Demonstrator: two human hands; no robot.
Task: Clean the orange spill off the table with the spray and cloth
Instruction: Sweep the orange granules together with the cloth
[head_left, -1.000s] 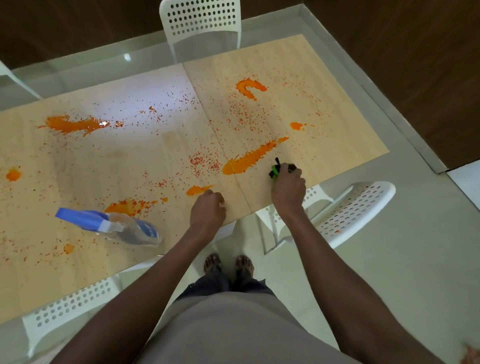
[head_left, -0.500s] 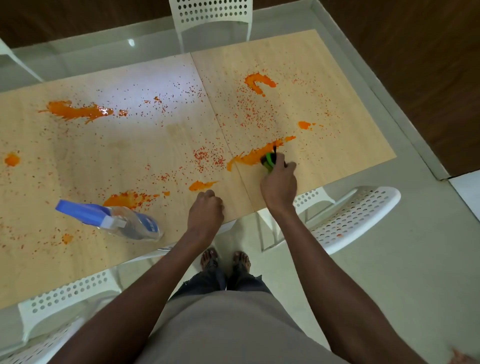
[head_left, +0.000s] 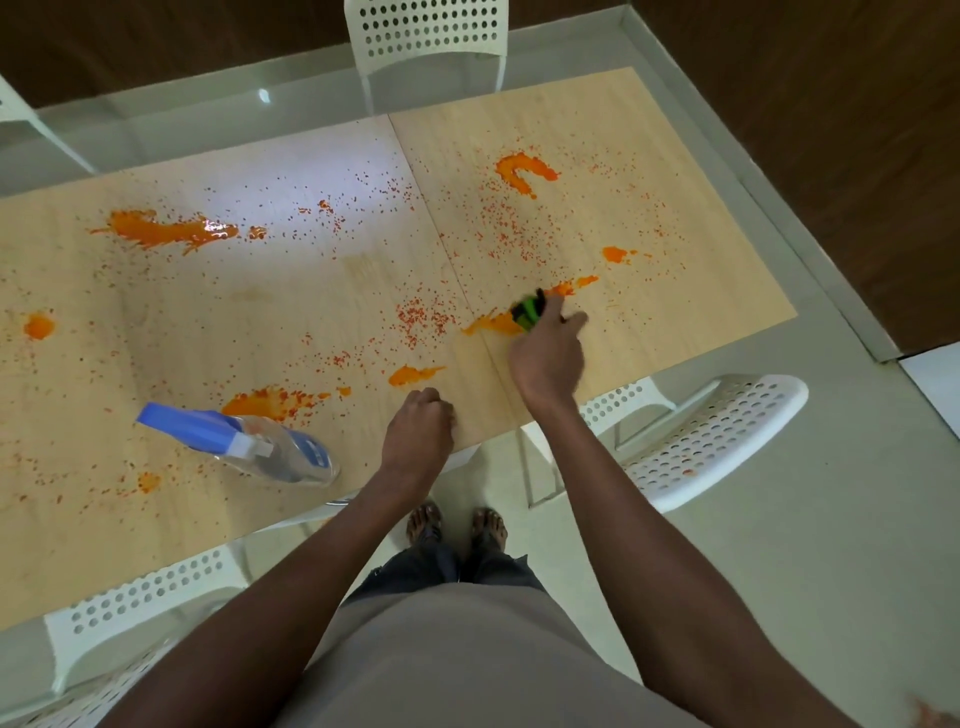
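Orange spill covers the pale wooden table in blobs and fine specks. My right hand grips a small green and black cloth and holds it on the long orange streak near the table's middle seam. My left hand rests as a curled fist on the near table edge, holding nothing. The spray bottle, clear with a blue head, lies on its side to the left of that fist. More blobs sit at far right, far left and near the bottle.
White perforated chairs stand at the near right, near left and far side. A glass surface rims the wooden boards. My feet stand on pale floor by the table edge.
My right hand moved the cloth forward from the near edge onto the long streak, smearing part of it. My left fist and the spray bottle stayed in place.
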